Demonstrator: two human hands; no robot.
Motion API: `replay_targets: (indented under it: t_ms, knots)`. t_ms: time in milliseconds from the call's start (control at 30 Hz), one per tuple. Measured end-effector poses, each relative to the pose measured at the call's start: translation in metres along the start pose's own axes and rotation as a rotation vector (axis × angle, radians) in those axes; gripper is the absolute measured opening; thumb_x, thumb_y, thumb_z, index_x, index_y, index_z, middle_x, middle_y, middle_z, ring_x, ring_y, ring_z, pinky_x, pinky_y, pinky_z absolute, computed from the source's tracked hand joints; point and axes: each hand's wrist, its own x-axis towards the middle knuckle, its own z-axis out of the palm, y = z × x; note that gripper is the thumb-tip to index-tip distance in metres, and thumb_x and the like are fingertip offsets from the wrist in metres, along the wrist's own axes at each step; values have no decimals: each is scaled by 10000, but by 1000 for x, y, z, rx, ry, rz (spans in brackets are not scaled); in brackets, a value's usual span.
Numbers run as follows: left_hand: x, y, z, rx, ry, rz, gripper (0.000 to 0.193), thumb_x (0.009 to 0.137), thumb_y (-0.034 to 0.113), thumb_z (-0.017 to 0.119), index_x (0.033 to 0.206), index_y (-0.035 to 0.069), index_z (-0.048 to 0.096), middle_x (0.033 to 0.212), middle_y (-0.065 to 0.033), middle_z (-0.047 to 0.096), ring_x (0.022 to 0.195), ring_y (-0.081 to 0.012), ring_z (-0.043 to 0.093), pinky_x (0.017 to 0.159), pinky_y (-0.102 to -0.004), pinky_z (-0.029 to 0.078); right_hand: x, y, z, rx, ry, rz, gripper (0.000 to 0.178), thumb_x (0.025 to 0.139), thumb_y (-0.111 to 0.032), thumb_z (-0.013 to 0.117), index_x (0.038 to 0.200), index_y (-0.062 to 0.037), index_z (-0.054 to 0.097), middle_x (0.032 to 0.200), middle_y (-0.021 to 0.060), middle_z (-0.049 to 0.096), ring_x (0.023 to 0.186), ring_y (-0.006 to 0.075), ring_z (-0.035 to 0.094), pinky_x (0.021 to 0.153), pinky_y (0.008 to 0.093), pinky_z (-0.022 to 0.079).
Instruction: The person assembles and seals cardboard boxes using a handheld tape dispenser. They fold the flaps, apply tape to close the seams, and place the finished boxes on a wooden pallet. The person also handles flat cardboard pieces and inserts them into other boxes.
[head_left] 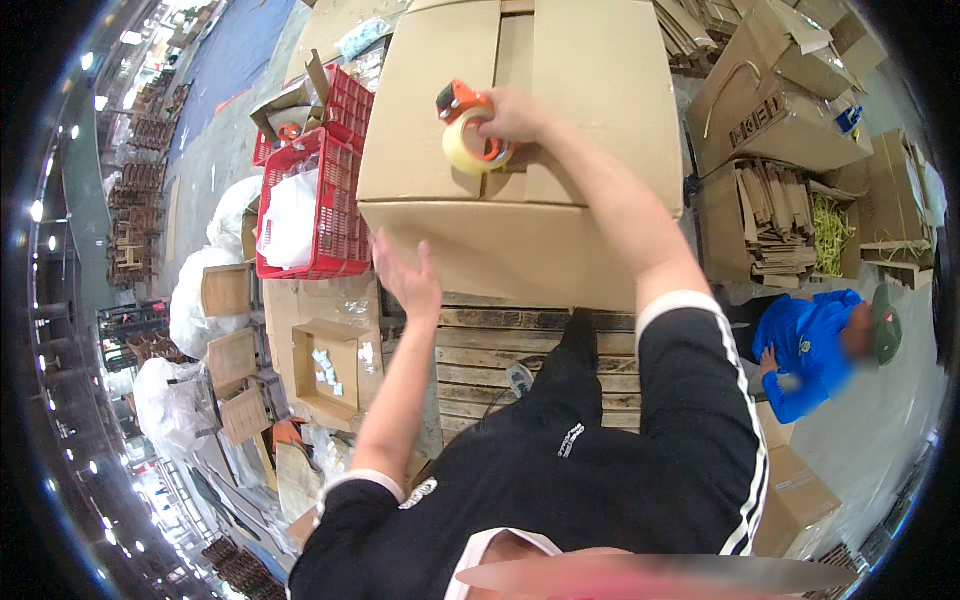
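Observation:
A large cardboard box point(440, 80) stands in front of me, its top flaps folded in with a gap between them along the middle. My right hand point(515, 115) grips an orange tape dispenser point(465, 97) loaded with a yellowish tape roll, over the near part of the box top. The roll hangs close to the gap near the front edge; I cannot tell whether it touches the cardboard. At the box's near left corner is my left hand point(408, 278), fingers spread and holding nothing. Whether its fingertips rest on the box side is unclear.
Red plastic crates point(345, 205) stand against the box's left side. Below them lies a shallow open carton point(312, 372) with pale blue bits. Cartons with cardboard strips point(775, 215) are at right, near a person in blue point(810, 340). A slatted wooden pallet point(480, 375) lies underfoot.

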Motion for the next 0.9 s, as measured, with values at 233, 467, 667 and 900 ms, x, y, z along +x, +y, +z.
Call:
replay_targets:
  t_ms: [233, 467, 667, 900]
  knots:
    - [-116, -72, -5, -1543, -553, -1295, 1147, 1055, 662, 595, 1740, 65, -105, 1783, -231, 237, 1636, -374, 289, 1306, -580, 274, -3, -9, 5, -54, 106, -15, 477, 863, -240, 803, 1310, -87, 740, 1119, 133, 809, 1017, 241, 755, 948, 405, 586]
    - [-111, -23, -115, -1509, -460, -1112, 617, 1092, 413, 605, 1570, 39, 493, 1519, -149, 623, 1358, -341, 623, 1111, -538, 517, -6, -7, 8, 162, 172, 15, 497, 837, -111, 739, 1328, -42, 699, 1115, 83, 777, 1012, 173, 713, 933, 357, 573]
    - [-10, 65, -179, -422, -187, -117, 464, 864, 354, 927, 1040, -45, 769, 919, -132, 772, 939, -351, 734, 816, -416, 569, 2, 10, 3, 759, 151, 80, 506, 831, -23, 708, 1337, -9, 682, 1125, 70, 752, 1020, 178, 708, 908, 350, 582]
    - [107, 166, -90, -201, 526, 154, 377, 1000, 391, 780, 1118, 60, 642, 1070, -135, 663, 1029, -363, 591, 904, -469, 472, 24, 11, -40, 912, -152, 252, 540, 906, -86, 737, 1428, -81, 597, 1168, 90, 747, 965, 227, 767, 806, 408, 658]
